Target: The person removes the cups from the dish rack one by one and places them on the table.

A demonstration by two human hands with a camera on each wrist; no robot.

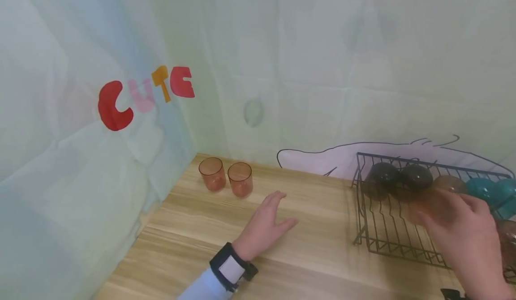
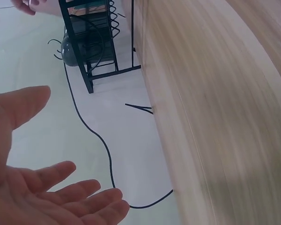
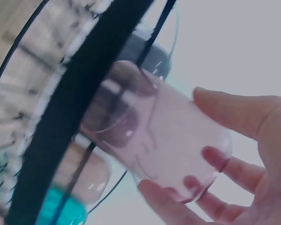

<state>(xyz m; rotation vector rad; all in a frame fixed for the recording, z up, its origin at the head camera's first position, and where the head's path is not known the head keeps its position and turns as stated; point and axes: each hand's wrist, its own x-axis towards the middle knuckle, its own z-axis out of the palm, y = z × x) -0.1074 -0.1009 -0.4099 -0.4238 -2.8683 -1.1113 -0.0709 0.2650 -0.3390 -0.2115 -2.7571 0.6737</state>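
My right hand (image 1: 463, 228) grips a clear pinkish drinking glass (image 3: 187, 136) over the black wire dish rack (image 1: 403, 160). In the right wrist view, thumb and fingers wrap its base end, and its other end overlaps the rack's dark bar. Upturned glasses stand along the back of the rack: a dark grey glass (image 1: 384, 174), another dark glass (image 1: 417, 177), a brownish glass (image 1: 449, 184) and teal glasses (image 1: 479, 188). Palm facing the rack, my left hand (image 1: 264, 224) has its fingers extended and holds nothing. Nearest to it are two amber glasses (image 1: 241, 181), upright on the table.
A wood-grain table (image 1: 322, 250) carries everything. Behind it and to the left hang pale printed sheets (image 1: 314, 67), one with colored letters (image 1: 114, 107). Another amber glass (image 1: 509, 237) is at the rack's right front, partly behind my right hand.
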